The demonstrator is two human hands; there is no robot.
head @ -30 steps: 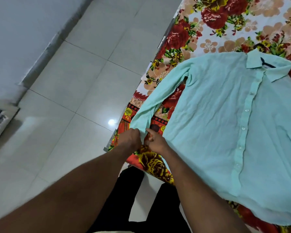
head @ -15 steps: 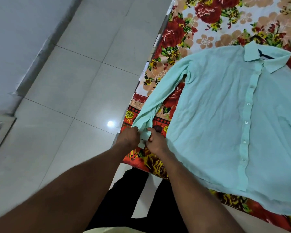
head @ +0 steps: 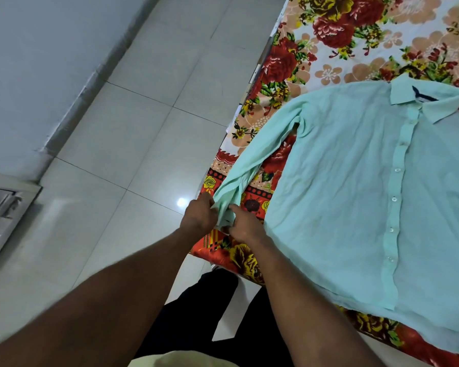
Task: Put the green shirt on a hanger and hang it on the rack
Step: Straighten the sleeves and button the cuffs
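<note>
Now — left hand [head: 199, 217] and right hand [head: 245, 226], mid-frame, both pinch cuff [head: 225, 213] of green shirt [head: 355, 197], spread flat on floral bed [head: 355, 62] at right. Smooth sleeve [head: 252, 165] with light pull — thin cloth creases; hanger, rack not visible.

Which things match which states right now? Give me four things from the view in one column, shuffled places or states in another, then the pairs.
Things:
1. sleeve cuff
2. collar
3. floral sheet
4. tiled floor

States:
A. spread beneath the green shirt
B. shows a bright spot of reflected light
C. pinched by the left hand and the right hand
D. lies flat at the shirt's far end

Pairs: 1-C, 2-D, 3-A, 4-B
</note>
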